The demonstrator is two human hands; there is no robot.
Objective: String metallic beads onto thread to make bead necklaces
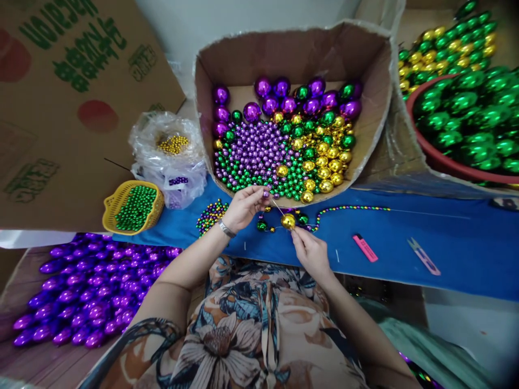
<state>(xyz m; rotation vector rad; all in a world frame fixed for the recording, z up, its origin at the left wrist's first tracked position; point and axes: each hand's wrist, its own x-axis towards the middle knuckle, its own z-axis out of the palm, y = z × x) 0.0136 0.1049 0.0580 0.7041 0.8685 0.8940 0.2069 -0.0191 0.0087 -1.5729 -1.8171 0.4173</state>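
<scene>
With the gold ball as the middle of the dial and 12 straight away from me, my right hand comes in from 5 o'clock, thumb and fingertips pinching the ball's near edge. My left hand is at 10, its thumb and fingers pressed together on a small purple bead. A thin needle slants up from the ball towards 11; its tip is so fine here that I can't say whether the bead is on it.

Just beside the ball, at 2 and 9, are two green balls, the left one and the right one. A strand of small beads trails over my blue cloth towards 3, with the pink lighter and the snips just past that hour.

At 12 I have the cardboard box, holding purple, green and gold beads and balls. A loose pile of mixed beads lies at 9, with the yellow basket of green beads farther out. The red tub of green balls is at 2.
</scene>
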